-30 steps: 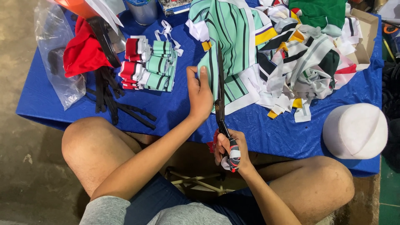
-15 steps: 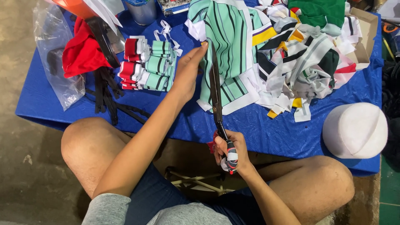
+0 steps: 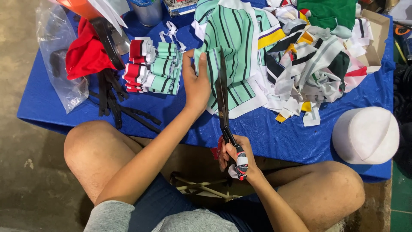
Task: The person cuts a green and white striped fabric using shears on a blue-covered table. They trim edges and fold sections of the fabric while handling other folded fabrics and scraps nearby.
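Low table draped in a glossy blue cloth [image 3: 274, 133], faintly patterned, filling the upper frame. Across its right half, a loose heap of fabric offcuts [image 3: 313, 64]: white, black, yellow, dark green and red strips, limp and tangled. At the right edge, a white domed cap [image 3: 365, 135], smooth and rounded. Near the centre, a mint-green striped fabric piece [image 3: 234, 47] with dark stripes and a white border, lying flat, overhanging toward the near table edge. On the left, a crumpled clear plastic bag [image 3: 56, 56], a bunched red cloth [image 3: 86, 53], a few black straps [image 3: 113, 103] trailing toward the table edge, and a neat stack of folded pieces [image 3: 152, 68] in red, white and mint. Long dark scissors [image 3: 223, 99], metal blades, long axis running almost straight away from the body, tips pointing to the far side over the striped fabric, handles just off the near table edge; blades nearly together, only a narrow gap showing. Left hand [image 3: 195, 81] resting on the left edge of the striped fabric, fingers extended and close together, thumb [image 3: 203, 64] raised beside the blades, pressing or pinching the cloth edge. Right hand [image 3: 236, 157] wrapped tight round the scissor handles, fingers curled closed, handles bound in white and red wrapping.
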